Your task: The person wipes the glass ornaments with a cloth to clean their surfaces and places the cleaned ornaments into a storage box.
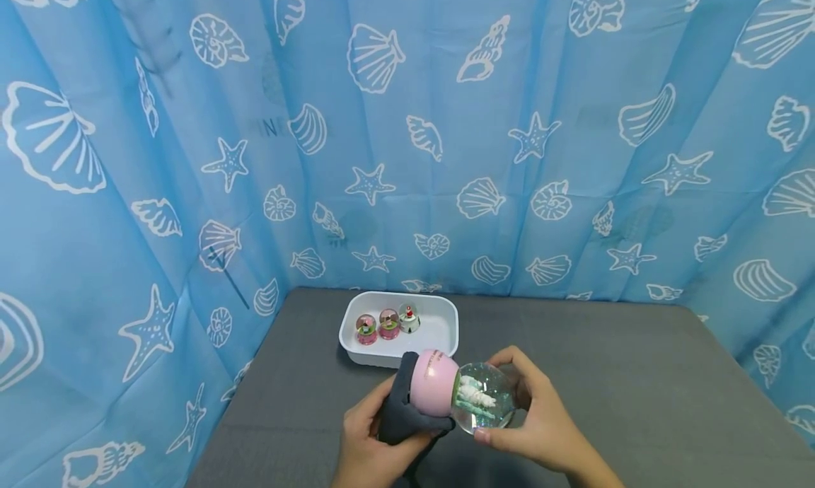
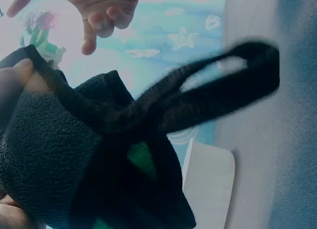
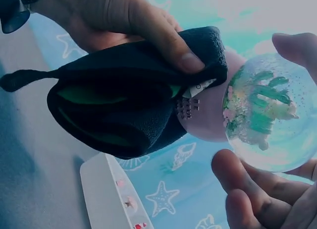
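Observation:
A large snow globe (image 1: 484,396) lies sideways in the air between both hands, its pink base to the left and its clear dome to the right. White and green figures and glitter show inside the dome. My left hand (image 1: 376,431) grips a dark fleecy cloth (image 3: 124,95) folded against the pink base (image 1: 434,383). In the left wrist view, a hanging loop (image 2: 223,95) sticks out from this cloth, and green shows within its folds. Thumb and fingers of my right hand (image 1: 535,417) curve around the glass dome (image 3: 277,115) from its far end.
A white tray (image 1: 446,332) stands behind the hands near the back of the grey table (image 1: 605,375). Three small snow globes (image 1: 389,324) sit in its left part. A blue curtain (image 1: 433,191) with white shells and starfish hangs around the table.

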A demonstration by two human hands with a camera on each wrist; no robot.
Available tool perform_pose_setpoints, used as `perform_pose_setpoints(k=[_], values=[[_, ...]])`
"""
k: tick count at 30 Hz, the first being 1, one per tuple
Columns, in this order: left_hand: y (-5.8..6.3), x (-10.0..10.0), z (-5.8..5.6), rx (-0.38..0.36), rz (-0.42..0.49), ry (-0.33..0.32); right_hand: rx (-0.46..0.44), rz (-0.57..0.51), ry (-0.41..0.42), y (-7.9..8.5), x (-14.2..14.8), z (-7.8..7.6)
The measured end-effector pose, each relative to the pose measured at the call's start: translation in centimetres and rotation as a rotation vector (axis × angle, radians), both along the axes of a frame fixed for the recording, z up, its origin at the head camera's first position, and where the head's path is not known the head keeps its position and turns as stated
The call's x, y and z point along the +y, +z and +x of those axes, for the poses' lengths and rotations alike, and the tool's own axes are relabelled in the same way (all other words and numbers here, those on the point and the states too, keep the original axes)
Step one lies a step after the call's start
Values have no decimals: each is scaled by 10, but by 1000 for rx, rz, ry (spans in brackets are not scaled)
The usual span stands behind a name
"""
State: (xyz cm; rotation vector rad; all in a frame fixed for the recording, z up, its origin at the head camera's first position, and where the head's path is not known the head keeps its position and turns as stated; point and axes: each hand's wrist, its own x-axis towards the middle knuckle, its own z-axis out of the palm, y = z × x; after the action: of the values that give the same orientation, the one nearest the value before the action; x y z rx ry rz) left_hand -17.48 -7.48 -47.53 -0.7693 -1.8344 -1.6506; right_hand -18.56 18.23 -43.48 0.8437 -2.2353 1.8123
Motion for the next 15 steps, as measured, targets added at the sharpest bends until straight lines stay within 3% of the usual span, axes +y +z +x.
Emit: perform_pose_setpoints(k=[9,15], values=[[-2,2,-3,53,-28,46,-90,-36,28,0,-3,-3],[-3,3,-5,136,-75,108,-193,-155,147,-3,-2,-6]])
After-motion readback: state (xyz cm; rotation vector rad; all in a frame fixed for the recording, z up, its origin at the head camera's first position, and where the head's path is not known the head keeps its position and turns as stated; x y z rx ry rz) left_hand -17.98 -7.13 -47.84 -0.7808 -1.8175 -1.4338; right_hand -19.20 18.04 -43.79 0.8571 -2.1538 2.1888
